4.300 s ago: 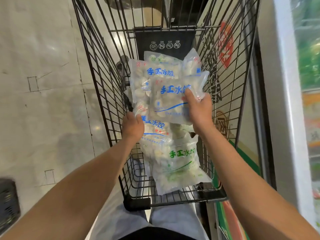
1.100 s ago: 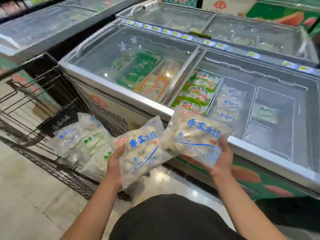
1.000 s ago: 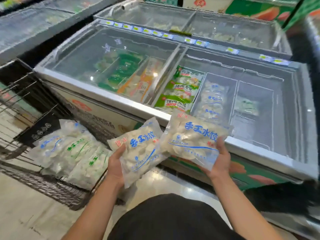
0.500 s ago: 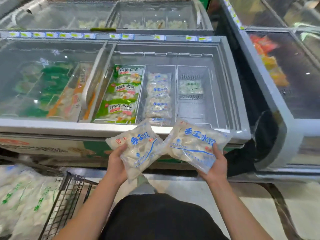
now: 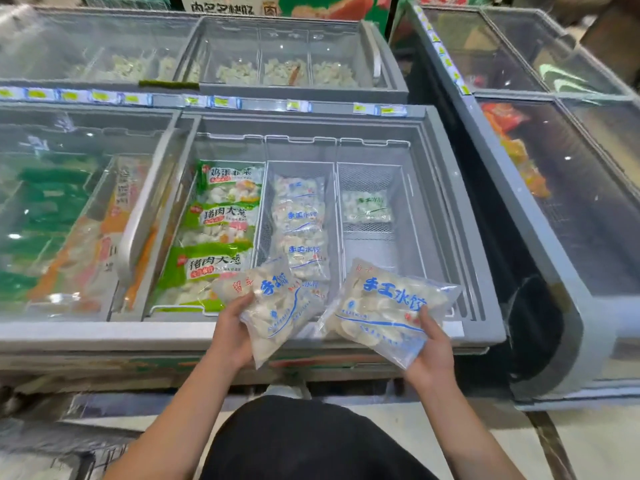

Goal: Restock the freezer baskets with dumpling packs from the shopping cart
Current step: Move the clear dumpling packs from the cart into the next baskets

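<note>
green-labelled packs [image 5: 221, 233] – left basket | price tags [image 5: 221, 101] – freezer rail | poster [image 5: 277, 5] – behind

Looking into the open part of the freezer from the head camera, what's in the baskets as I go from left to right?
Green-labelled packs → basket of blue-print dumpling packs → basket with a single green-print pack. In front of them, the left hand and right hand each hold one blue-print pack.
</note>
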